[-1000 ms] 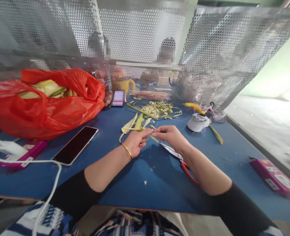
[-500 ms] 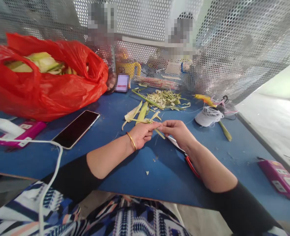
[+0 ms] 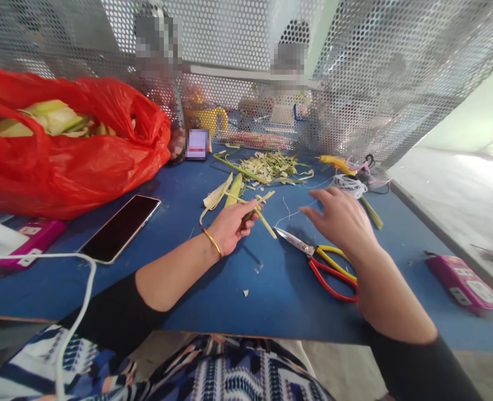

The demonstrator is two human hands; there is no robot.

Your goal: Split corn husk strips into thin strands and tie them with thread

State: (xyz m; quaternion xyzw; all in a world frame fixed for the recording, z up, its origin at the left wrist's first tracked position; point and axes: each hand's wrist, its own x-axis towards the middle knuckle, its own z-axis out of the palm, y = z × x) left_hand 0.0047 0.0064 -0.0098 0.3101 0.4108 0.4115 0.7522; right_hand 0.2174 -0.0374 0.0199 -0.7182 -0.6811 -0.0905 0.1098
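My left hand [image 3: 232, 227] is closed around narrow pale-green corn husk strips [image 3: 267, 224] whose ends stick out past the fingers and cross one another. Beyond it lie a wider green husk piece [image 3: 233, 189] and a curled dry husk [image 3: 216, 194]. With thumb and fingers apart and nothing between them, my right hand [image 3: 340, 217] hovers close to a bundle of white string [image 3: 350, 186], partly covering it. Below that hand rest scissors [image 3: 309, 249] with one red and one yellow handle, blades pointing left. A thin white thread [image 3: 289, 214] trails over the blue table.
A red plastic bag [image 3: 104, 167] full of husks fills the back left, with a phone [image 3: 121, 228] before it. Husk scraps [image 3: 269, 166] are heaped near the mesh partition [image 3: 246, 33]. Purple boxes [image 3: 466, 283] sit at both sides; a white cable [image 3: 88, 289] hangs front left.
My right hand has let go of the husk strip and moved right and up to the white string, uncovering the scissors. My left hand keeps its hold. The view has shifted slightly.
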